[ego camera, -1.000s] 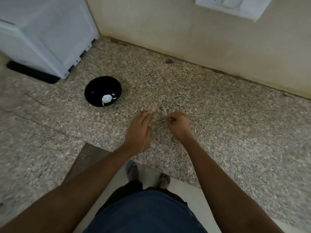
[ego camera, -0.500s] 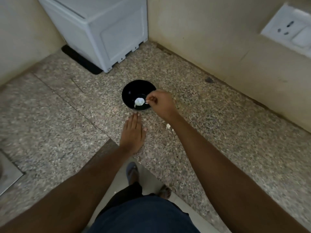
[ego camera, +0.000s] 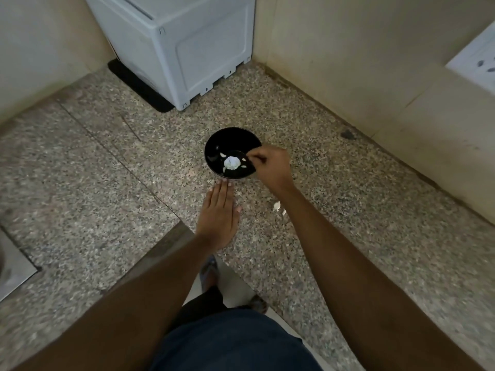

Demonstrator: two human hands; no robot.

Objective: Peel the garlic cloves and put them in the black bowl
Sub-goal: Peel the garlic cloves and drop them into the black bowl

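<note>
The black bowl [ego camera: 214, 145] stands on the speckled stone counter [ego camera: 107, 183]. Inside it lie a white garlic bulb [ego camera: 231, 162] and a few small pale cloves [ego camera: 244, 166]. My right hand [ego camera: 272, 164] hovers over the bowl's right rim with its fingers curled and fingertips pinched together; nothing shows between them. My left hand [ego camera: 218, 212] lies flat on the counter just in front of the bowl, fingertips at its near rim. Two white garlic scraps [ego camera: 277, 206] lie on the counter beside my right wrist.
A white appliance [ego camera: 187, 44] on a black mat [ego camera: 139, 87] fills the back corner. Walls close off the back and right, where a white socket plate [ego camera: 476, 62] is mounted. A steel sink edge [ego camera: 13, 269] shows far left. The counter's front edge runs close to my body.
My right hand moved from the counter to the bowl's rim, and a small clove now lies in the bowl below its fingertips. My left hand went flat in front of the bowl. The view swung left.
</note>
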